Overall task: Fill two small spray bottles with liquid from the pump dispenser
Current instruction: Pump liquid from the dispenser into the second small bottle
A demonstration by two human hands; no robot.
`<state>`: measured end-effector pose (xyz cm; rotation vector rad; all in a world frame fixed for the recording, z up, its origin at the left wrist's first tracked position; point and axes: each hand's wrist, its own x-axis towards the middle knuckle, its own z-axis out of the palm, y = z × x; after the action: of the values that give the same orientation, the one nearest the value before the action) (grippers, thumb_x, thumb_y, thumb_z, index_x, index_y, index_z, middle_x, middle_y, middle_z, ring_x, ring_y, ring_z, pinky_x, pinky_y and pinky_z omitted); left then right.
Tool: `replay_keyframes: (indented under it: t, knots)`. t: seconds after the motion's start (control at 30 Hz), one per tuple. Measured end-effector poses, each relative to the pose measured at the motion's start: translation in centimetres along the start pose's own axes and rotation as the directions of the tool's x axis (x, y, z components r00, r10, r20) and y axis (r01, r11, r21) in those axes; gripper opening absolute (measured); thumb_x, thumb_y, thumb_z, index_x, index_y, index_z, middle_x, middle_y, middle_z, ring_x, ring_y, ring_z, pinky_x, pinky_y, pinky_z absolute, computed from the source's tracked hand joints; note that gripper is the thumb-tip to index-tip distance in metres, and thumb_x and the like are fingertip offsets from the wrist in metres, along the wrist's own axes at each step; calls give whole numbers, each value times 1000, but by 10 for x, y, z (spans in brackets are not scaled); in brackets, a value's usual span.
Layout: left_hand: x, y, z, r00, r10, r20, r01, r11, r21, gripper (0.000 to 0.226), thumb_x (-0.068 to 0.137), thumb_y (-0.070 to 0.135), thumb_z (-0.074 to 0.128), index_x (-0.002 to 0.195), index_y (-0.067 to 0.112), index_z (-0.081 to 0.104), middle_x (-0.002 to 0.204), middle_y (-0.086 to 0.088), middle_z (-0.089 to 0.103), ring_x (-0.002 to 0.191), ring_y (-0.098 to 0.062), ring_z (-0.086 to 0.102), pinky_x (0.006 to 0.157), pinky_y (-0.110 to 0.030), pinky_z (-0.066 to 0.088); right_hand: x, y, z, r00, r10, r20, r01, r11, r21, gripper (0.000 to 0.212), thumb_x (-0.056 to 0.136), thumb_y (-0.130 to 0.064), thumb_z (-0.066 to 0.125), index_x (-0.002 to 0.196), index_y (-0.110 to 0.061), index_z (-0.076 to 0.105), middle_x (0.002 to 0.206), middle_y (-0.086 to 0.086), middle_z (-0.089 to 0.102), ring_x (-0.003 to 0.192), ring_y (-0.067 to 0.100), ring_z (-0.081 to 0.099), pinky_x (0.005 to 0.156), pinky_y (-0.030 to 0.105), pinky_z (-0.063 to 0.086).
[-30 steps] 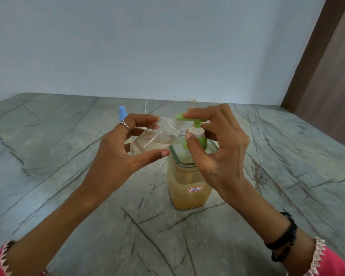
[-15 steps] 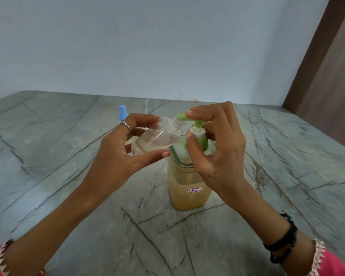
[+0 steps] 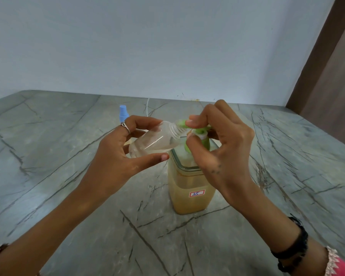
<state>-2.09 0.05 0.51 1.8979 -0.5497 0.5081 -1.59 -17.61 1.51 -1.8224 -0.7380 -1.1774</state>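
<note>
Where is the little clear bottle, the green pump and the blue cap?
small spray bottle (image 3: 153, 142), head view, on its clear body.
green pump (image 3: 181, 123), head view, on its spout tip.
blue cap (image 3: 123, 112), head view, on its side.

Square clear plastic pump dispenser of amber liquid (image 3: 190, 188) stands on grey veined stone table (image 3: 48, 176), just right of frame centre. Green pump head (image 3: 197, 132) sits on top of it, spout pointing to 9 o'clock. Small clear plastic spray bottle (image 3: 151, 141) lies tilted in the air at 10 o'clock from the dispenser, threaded neck at the spout tip, base toward 8 o'clock. Left hand (image 3: 116, 162) wraps the bottle from the 7 o'clock side. Right hand (image 3: 221, 148) is over the pump head from 3 o'clock, fingertips on top of the spout. Blue plastic spray cap (image 3: 123, 113) stands on the table behind the left hand, at 11 o'clock from the dispenser. Pale wall (image 3: 147, 46) at 12 o'clock, behind the table.
</note>
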Motion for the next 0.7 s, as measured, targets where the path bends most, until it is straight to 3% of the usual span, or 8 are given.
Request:
replay_keyframes:
  t: [0.17,0.33,0.43,0.53,0.7]
  knots:
    - [0,1,0,1000,9,5,-9,1000,-5,45,53,54,71,94,58,54,101,29,61,97,3,58,70,-7,48,-4,1,1,1000,-18,6,18,999,-28,15,75,-11,54,86,-4,61,88,-6,48,74,19,60,47,39,49]
    - [-1,4,0,1000,23,-20,-23,1000,-8,45,53,53,72,95,57,55,101,28,62,96,2,59,72,-8,49,-8,3,2,999,-49,6,49,999,-19,22,78,-7,54,98,-2,61,98,4,55,77,17,58,47,38,50]
    - [0,5,-1,1000,22,-22,-23,1000,-9,46,53,53,72,96,55,56,102,27,62,96,1,59,72,-9,49,-8,4,1,999,-41,-4,41,999,19,22,77,-5,56,99,-6,61,100,2,56,82,16,62,51,37,51]
    - [0,3,0,1000,16,-18,-16,1000,-7,46,53,53,72,96,55,56,101,27,62,97,1,59,74,-10,50,-6,4,1,999,-35,-10,35,999,17,20,75,-4,57,94,-6,64,95,-2,55,78,12,62,51,35,50]
    - [-2,-1,1,1000,1,-11,-1,999,-33,45,53,50,74,95,50,58,101,20,64,98,-4,59,78,-19,53,0,1,1,999,-35,-24,34,999,-25,8,72,-8,55,72,-3,60,76,-8,45,59,23,58,42,37,43]
